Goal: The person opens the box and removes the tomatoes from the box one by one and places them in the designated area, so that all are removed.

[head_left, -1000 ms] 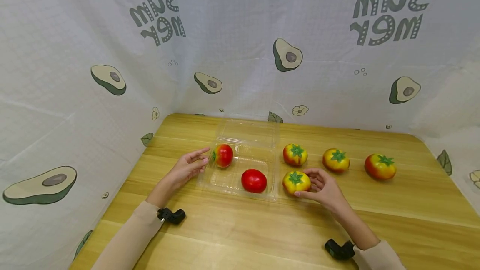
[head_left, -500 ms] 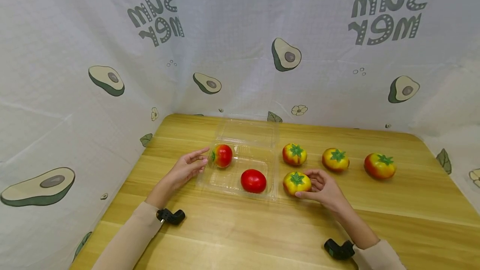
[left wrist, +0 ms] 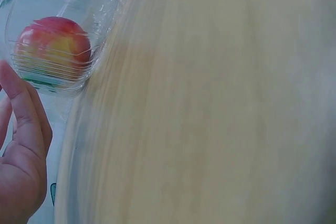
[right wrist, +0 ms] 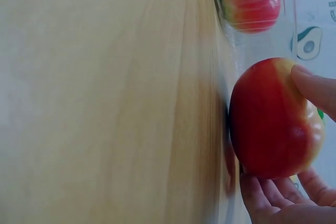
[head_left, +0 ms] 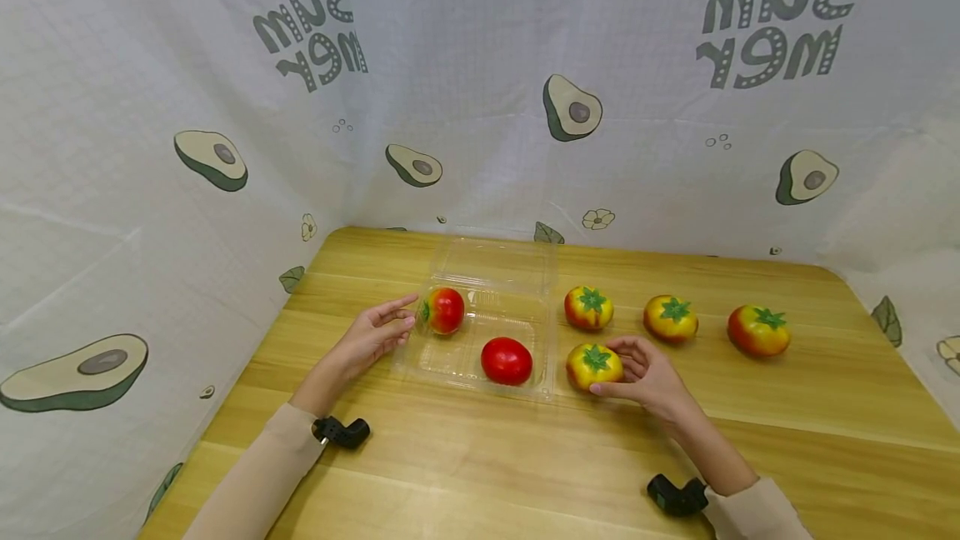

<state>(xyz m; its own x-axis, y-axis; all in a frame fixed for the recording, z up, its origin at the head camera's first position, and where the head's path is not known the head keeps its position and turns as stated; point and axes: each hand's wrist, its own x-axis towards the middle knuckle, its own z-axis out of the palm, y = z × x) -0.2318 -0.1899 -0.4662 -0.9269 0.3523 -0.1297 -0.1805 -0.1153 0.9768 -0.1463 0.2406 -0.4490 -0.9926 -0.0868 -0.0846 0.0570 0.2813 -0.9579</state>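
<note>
My right hand (head_left: 645,377) grips a glossy yellow-red tomato (head_left: 592,367) with a green star-shaped stem. Thumb and fingers lie on either side of this tomato in the right wrist view, and it is close to the tabletop. A clear plastic clamshell container (head_left: 474,355) stands to its left, its lid (head_left: 495,265) folded back. Inside are two tomatoes: one red-yellow (head_left: 447,311) at the back left, one red (head_left: 507,361) at the front right. At the container's left side is my left hand (head_left: 371,336), fingers extended, fingertips right at the wall.
Three more yellow-red tomatoes, the left one (head_left: 588,308), the middle one (head_left: 671,319) and the right one (head_left: 758,331), lie in a row at the back right of the wooden table (head_left: 450,473). A white printed cloth (head_left: 480,90) hangs behind and beside the table.
The tomato in my right hand has shifted and turned very slightly to the right. My left hand has stayed beside the container.
</note>
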